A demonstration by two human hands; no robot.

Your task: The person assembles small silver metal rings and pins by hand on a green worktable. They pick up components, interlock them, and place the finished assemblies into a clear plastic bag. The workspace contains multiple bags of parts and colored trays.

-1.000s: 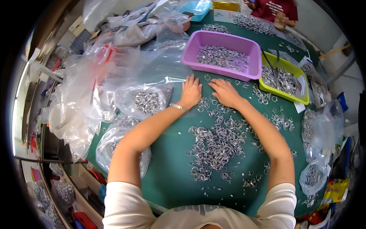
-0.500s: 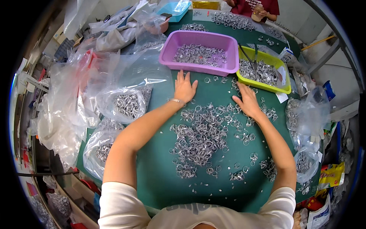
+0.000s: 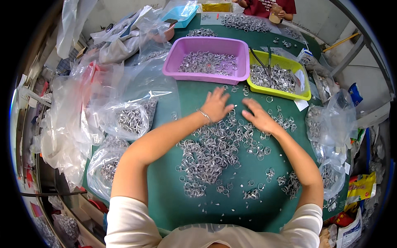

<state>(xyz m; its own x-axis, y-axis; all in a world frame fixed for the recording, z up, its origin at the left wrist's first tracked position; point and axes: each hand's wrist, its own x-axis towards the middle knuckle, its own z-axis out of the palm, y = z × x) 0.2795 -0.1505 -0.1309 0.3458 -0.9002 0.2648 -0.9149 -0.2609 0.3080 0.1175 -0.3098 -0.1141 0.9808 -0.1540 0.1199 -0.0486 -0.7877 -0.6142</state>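
Observation:
A large heap of small grey metal rings (image 3: 209,157) lies on the green tabletop (image 3: 165,190) in front of me. My left hand (image 3: 217,106) is over the far edge of this heap, fingers spread, holding nothing that I can see. To its right, my right hand (image 3: 260,117) reaches in with fingers stretched out and apart, above loose rings at the heap's far right. Both hands are slightly blurred. Beyond them stand a purple basket (image 3: 202,77) and a yellow-green basket (image 3: 278,93), each with rings inside. Black-handled pliers (image 3: 264,68) rest in the yellow-green one.
Clear plastic bags of rings (image 3: 134,118) lie at the left, with more bags (image 3: 328,124) along the right edge. Small ring clusters (image 3: 251,193) and tiny scraps are scattered nearer me. Across the table, a person in a dark red shirt (image 3: 264,9) holds a jar (image 3: 275,15).
My left hand has moved right, from near the purple basket to the heap's far edge. My right hand has come slightly nearer me. The whole view has shifted a little.

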